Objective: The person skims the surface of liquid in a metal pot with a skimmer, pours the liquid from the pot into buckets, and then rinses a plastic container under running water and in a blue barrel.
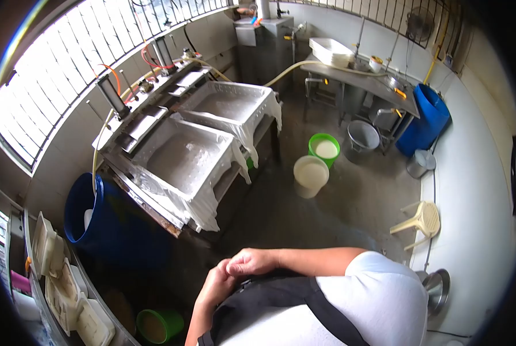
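My left hand (216, 281) and my right hand (252, 261) meet in front of the black apron (263, 300). Both are closed, with the right fingers against the left hand. Whether anything small is between them is hidden. Ahead of the hands, a pale bucket (301, 188) and a green bucket (334, 152) stand on the floor, each with whitish liquid inside. Farther left, two perforated metal trays (180, 190) (235, 118) rest on a bench, white cloth (209, 213) hanging over their edges. No hand touches the buckets or trays.
Press cylinders (112, 98) rise behind the trays. A blue barrel (88, 213) stands at left, another blue barrel (425, 118) at right. Near the steel table (379, 86) is a metal bucket (363, 138). A plastic stool (424, 220) sits by the right wall. White tubs (65, 288) lie lower left.
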The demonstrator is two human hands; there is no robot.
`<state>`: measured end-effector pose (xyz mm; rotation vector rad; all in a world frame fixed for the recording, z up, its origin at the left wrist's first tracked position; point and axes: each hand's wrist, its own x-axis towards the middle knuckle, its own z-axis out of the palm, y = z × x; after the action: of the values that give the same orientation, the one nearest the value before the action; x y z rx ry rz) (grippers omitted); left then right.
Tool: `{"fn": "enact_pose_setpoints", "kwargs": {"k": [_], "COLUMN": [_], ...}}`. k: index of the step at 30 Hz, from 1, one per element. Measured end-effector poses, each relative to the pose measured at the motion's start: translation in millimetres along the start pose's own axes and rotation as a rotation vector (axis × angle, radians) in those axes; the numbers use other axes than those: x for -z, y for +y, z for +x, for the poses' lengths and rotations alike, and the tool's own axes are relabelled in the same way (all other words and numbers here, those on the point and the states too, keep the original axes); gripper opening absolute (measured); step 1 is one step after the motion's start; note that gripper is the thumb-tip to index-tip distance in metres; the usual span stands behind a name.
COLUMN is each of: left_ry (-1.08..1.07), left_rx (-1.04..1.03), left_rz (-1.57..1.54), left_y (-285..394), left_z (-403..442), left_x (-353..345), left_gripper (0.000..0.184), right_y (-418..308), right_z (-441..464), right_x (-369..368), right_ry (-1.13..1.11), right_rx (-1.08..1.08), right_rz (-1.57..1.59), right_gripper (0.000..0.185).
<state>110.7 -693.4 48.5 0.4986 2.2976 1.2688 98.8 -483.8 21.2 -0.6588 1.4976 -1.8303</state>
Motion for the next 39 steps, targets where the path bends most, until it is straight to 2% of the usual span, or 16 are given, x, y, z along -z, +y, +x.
{"fn": "enact_pose_setpoints", "kwargs": {"k": [7,9,10,17,36,39], "left_ry": [-0.046,-0.043,-0.052,-0.027,0.068,0.055], "left_rx": [-0.004,0.016,0.013,0.013,0.052,0.039], "left_rz": [-0.062,-0.037,-0.035,-0.052,-0.161,-0.104], "left_y": [1,6,9,5,-14,-12], "left_z": [4,4,5,7,-1,0], "left_x": [-8,-10,-10,-16,-19,-16], "left_gripper": [0.025,0.025,0.025,0.026,0.025,0.025], "right_y": [1,0,2,7,10,10], "right_z": [-9,-13,-14,-16,-1,0], "right_x": [-1,-3,-3,-2,0,2], "right_ry": [0.044,0.063,0.061,0.1,0.019,0.01], "right_rx": [0.03,0.046,0.029,0.01,0.041,0.033], "right_rz": [0.012,-0.008,0.019,-0.006,-0.134,-0.118], "right_gripper": [0.046,0.054,0.047,0.046,0.039,0.038]}}
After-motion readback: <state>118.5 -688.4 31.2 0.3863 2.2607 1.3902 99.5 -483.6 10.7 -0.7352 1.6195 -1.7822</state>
